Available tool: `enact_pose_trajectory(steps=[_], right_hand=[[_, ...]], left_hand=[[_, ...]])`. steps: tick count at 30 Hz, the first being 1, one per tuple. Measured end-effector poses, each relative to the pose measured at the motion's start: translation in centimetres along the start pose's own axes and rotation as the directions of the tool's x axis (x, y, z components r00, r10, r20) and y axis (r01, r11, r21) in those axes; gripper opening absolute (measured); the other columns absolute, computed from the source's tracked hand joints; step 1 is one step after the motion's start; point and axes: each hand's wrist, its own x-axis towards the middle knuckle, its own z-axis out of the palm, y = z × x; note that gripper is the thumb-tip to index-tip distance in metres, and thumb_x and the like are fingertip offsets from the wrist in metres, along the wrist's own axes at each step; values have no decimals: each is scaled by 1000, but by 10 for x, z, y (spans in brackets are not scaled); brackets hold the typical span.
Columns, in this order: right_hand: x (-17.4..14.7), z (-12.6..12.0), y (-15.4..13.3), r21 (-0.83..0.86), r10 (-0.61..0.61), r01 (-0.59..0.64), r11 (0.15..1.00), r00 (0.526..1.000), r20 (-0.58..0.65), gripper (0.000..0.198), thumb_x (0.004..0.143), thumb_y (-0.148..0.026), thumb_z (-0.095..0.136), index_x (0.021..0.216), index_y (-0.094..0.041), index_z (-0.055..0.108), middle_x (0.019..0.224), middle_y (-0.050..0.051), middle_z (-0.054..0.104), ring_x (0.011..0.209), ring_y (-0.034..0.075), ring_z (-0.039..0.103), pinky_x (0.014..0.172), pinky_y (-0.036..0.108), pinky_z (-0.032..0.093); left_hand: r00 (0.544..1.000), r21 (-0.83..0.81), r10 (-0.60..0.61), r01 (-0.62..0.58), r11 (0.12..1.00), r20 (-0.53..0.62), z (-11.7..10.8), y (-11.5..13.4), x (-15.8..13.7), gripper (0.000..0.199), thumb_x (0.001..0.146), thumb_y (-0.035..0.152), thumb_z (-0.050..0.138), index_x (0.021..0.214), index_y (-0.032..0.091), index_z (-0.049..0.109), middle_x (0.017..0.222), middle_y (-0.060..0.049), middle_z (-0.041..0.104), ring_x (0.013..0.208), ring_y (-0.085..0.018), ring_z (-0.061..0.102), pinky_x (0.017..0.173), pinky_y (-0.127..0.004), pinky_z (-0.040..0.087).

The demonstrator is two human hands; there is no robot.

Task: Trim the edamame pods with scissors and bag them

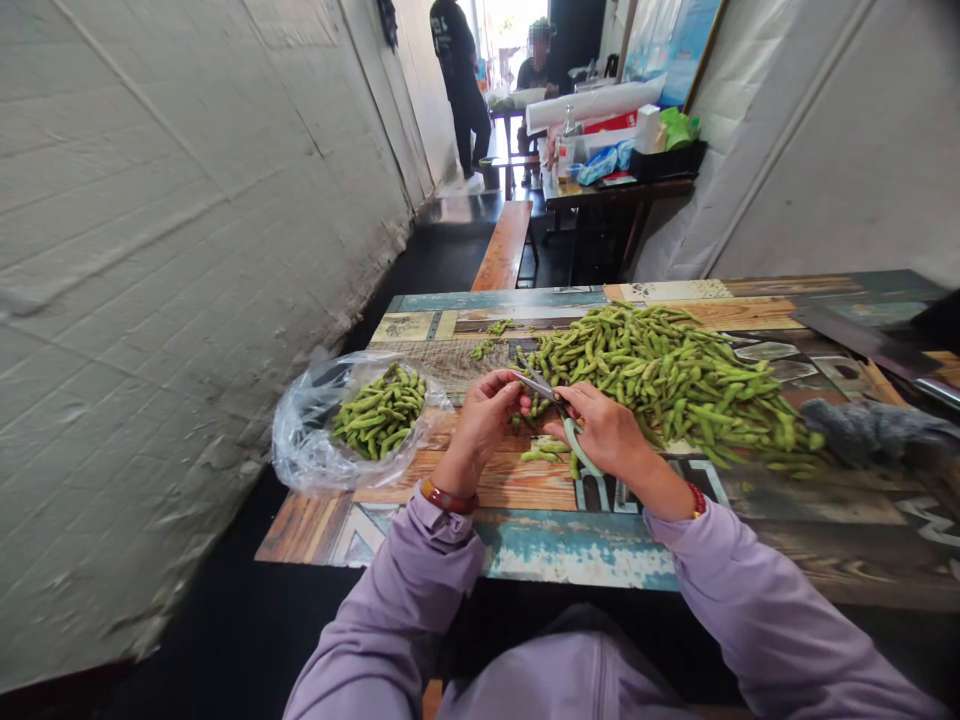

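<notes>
My right hand [606, 430] is closed around scissors [574, 440] with pale green handles. Their blades point left, up to the fingertips of my left hand [486, 410]. The left fingers are pinched together, and whatever is between them is hidden. Behind and right of my hands spreads a big heap of green edamame pods [660, 370]. A few loose pods [546, 453] lie just under the scissors. On the left, a clear plastic bag [300, 425] stands open with a smaller lot of edamame pods [381, 410] inside.
The wood-patterned table [525, 545] also bears small green trimmings [487, 345], a grey cloth [874, 430] and a wide dark blade [855, 340] at right. Beyond are a bench [506, 245], a cluttered side table [600, 190] and two people, one standing [457, 75]. A white wall runs along the left.
</notes>
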Motion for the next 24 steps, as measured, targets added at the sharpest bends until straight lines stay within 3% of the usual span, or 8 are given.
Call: enact_pose_trajectory(steps=[8, 15, 24], right_hand=[[1, -2, -2, 0, -23, 23, 1000, 1000, 14, 39, 85, -30, 74, 120, -18, 63, 104, 8, 68, 80, 20, 66, 70, 29, 51], [1, -1, -2, -35, -31, 32, 999, 999, 25, 41, 84, -31, 75, 120, -16, 63, 102, 8, 68, 78, 19, 66, 68, 29, 49], [1, -1, -1, -3, -28, 29, 1000, 997, 71, 43, 85, -34, 72, 123, -17, 61, 107, 9, 66, 86, 21, 65, 72, 31, 51]], left_hand=[[998, 83, 7, -12, 997, 60, 1, -1, 0, 26, 67, 31, 83, 82, 13, 73, 65, -1, 65, 55, -8, 56, 55, -20, 43], [996, 301, 51, -69, 951, 69, -4, -5, 1, 26, 73, 37, 77, 80, 13, 73, 59, 2, 58, 49, -6, 45, 46, -19, 33], [997, 443, 42, -67, 894, 66, -2, -3, -2, 26, 73, 37, 73, 80, 12, 74, 55, 2, 55, 48, -7, 44, 49, -21, 33]])
